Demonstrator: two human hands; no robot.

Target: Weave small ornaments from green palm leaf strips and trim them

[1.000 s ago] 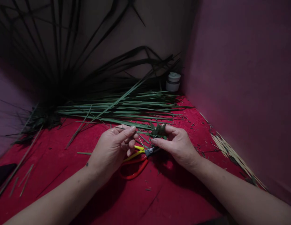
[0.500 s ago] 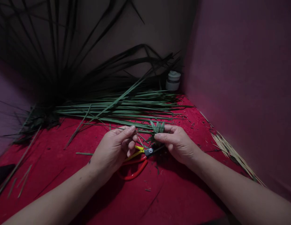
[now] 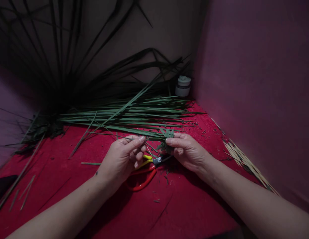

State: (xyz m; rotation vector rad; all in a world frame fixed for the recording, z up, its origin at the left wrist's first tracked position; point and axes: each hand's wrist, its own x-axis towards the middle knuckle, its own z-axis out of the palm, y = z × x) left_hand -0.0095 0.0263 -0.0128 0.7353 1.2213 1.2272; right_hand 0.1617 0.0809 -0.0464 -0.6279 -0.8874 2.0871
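Note:
My right hand (image 3: 185, 147) pinches a small folded green leaf piece (image 3: 166, 135) with pointed tips fanning upward. Facing it, my left hand (image 3: 129, 151) has thumb and forefinger closed on a thin leaf strip (image 3: 108, 134), whose tail reaches out to the left. A short length of green strip bridges part of the gap from the folded piece toward my left fingertips. Below and between both hands lie scissors (image 3: 144, 177) with one red and one yellow handle; my left hand covers part of the yellow handle, and the blades point right.
Long green leaves (image 3: 129, 114) lie in a pile across the back of the red cloth (image 3: 134, 212). A white lidded container (image 3: 182, 86) stands in the far corner. Pale thin sticks (image 3: 249, 164) line the right wall. Dark fronds (image 3: 69, 49) rise at the back left; leaf scraps are scattered about.
My right hand has turned the folded leaf piece, so its points now face differently and a strip shows at its left side. My left hand has barely moved.

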